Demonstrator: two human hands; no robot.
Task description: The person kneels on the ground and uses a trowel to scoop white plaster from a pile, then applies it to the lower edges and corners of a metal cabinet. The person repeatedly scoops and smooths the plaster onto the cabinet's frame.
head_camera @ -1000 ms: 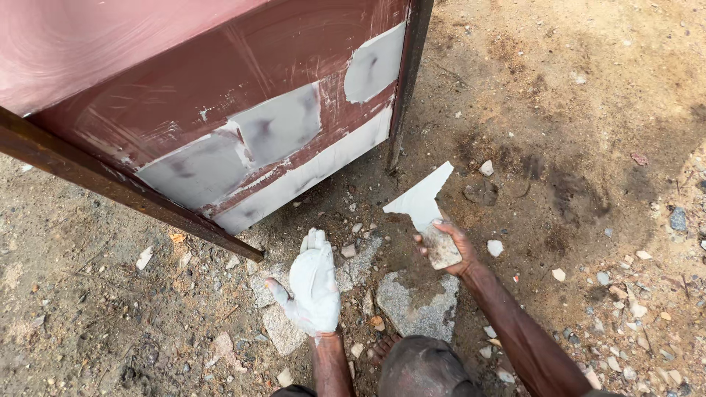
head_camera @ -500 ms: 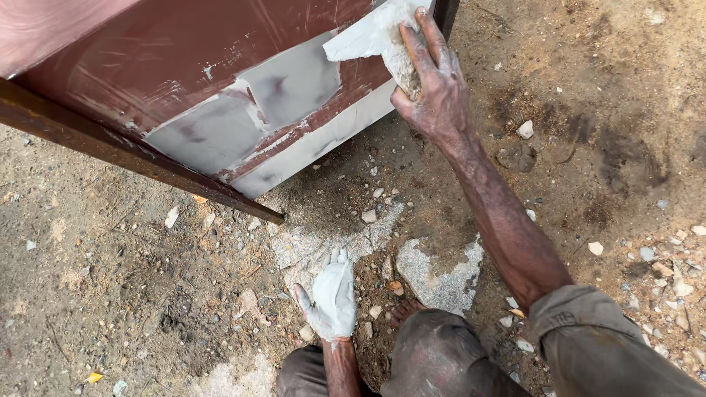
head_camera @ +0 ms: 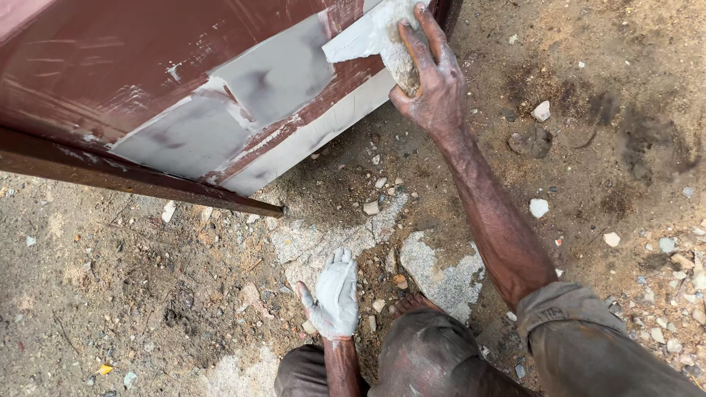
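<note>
My right hand (head_camera: 430,77) grips a flat scraper (head_camera: 368,37) caked in grey filler and presses its blade against the dark red metal panel (head_camera: 110,59) near the top of the view. Grey filler patches (head_camera: 243,95) cover parts of the panel's lower face. My left hand (head_camera: 334,294), coated in pale grey filler, hangs low over the ground with palm up and fingers apart, holding nothing. My knees (head_camera: 426,353) show at the bottom edge.
The panel's lower frame edge (head_camera: 147,180) juts out over sandy ground. Smears of dried filler (head_camera: 441,272) lie in the dirt between my hands. Small stones (head_camera: 539,207) are scattered to the right.
My right hand lifted the scraper from near the ground up to the panel and now presses it there. The left hand stayed low, palm up.
</note>
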